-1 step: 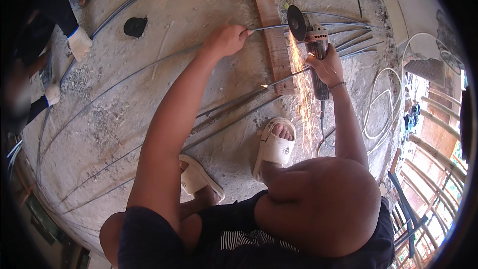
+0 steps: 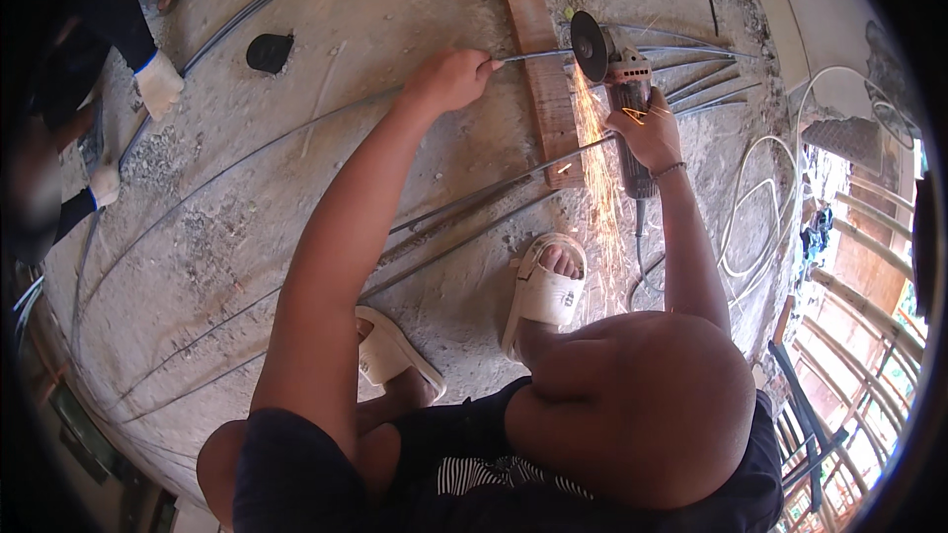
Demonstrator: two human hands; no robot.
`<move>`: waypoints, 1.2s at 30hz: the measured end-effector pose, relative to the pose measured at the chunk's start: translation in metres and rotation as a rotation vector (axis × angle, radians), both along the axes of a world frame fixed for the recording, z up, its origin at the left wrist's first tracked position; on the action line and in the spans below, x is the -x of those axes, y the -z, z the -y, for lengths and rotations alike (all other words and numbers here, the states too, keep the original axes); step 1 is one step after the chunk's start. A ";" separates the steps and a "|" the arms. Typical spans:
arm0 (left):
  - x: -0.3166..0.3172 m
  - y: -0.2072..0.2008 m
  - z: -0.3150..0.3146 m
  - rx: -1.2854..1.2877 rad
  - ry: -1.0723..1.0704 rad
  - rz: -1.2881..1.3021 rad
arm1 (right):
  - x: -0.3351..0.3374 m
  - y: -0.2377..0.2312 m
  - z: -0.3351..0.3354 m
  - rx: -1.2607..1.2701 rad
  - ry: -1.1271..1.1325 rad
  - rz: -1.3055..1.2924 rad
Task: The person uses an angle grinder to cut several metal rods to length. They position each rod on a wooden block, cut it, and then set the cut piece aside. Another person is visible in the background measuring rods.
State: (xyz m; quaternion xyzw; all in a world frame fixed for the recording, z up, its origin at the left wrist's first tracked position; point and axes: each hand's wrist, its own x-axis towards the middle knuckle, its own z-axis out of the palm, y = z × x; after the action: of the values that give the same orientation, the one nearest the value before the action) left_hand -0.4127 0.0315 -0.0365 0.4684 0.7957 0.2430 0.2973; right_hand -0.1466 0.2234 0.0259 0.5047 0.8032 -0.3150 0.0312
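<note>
My right hand (image 2: 647,133) is closed round the body of an angle grinder (image 2: 632,99). Its dark cutting disc (image 2: 590,44) meets a thin steel rod (image 2: 543,54), and orange sparks (image 2: 596,148) stream from there toward my feet. With my left hand (image 2: 452,80) I grip that rod, just left of a wooden plank (image 2: 538,89) it crosses. Another steel rod (image 2: 474,195) runs over the plank's near end, passing by the grinder. Beyond the tool lie several cut rod pieces (image 2: 706,74) on the concrete.
A person's gloved hands (image 2: 158,87) hold long bent rods at the far left. A black object (image 2: 269,53) lies on the floor. To the right are a coiled pale hose or cable (image 2: 736,227) and a bamboo lattice (image 2: 859,286). My sandal (image 2: 546,291) stands beside the sparks.
The spark pattern differs slightly, with a bright streak now over my right hand. Both hands, the grinder and the rod stay in place.
</note>
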 end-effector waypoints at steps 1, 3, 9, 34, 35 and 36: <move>0.002 0.000 -0.001 0.004 0.022 0.003 | 0.001 -0.001 -0.001 -0.022 -0.029 -0.004; 0.007 0.002 -0.006 -0.036 0.032 -0.034 | 0.005 0.000 -0.007 -0.058 -0.042 0.043; 0.008 0.006 -0.006 -0.083 0.068 -0.079 | 0.003 0.015 -0.013 -0.053 -0.001 -0.053; 0.006 0.015 -0.006 -0.096 0.070 -0.112 | 0.003 -0.001 -0.010 -0.022 -0.063 -0.001; 0.006 0.016 -0.006 -0.128 0.063 -0.113 | 0.002 -0.002 -0.009 0.001 -0.041 -0.022; 0.007 0.015 -0.006 -0.111 0.060 -0.097 | 0.002 -0.002 -0.009 0.032 -0.036 -0.054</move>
State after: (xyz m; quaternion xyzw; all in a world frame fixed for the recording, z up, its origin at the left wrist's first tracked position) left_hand -0.4194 0.0370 -0.0519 0.5190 0.7800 0.2551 0.2392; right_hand -0.1483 0.2323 0.0277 0.4811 0.8076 -0.3404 0.0232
